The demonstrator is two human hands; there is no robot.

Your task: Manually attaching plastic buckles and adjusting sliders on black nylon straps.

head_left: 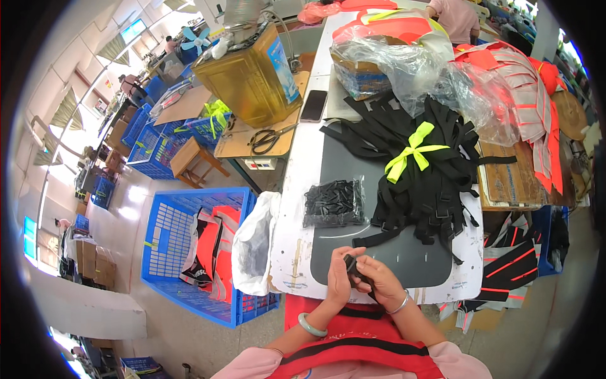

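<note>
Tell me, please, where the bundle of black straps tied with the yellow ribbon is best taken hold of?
Probably at the yellow ribbon knot, coming from above. The ribbon cinches the bundle of black straps at its middle, while the loose ends fan out over the table. Both hands, left hand and right hand, are now busy with a small black piece.

small black strap piece (353, 264), pinched betw both hands, nr table edge

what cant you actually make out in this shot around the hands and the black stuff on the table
- Head view: the small black piece is mostly covered by the left hand and right hand; its shape is unclear.
- The bag of black parts: pieces too small to tell apart.
- The black strap pile: lower layers hidden by upper ones.
</note>
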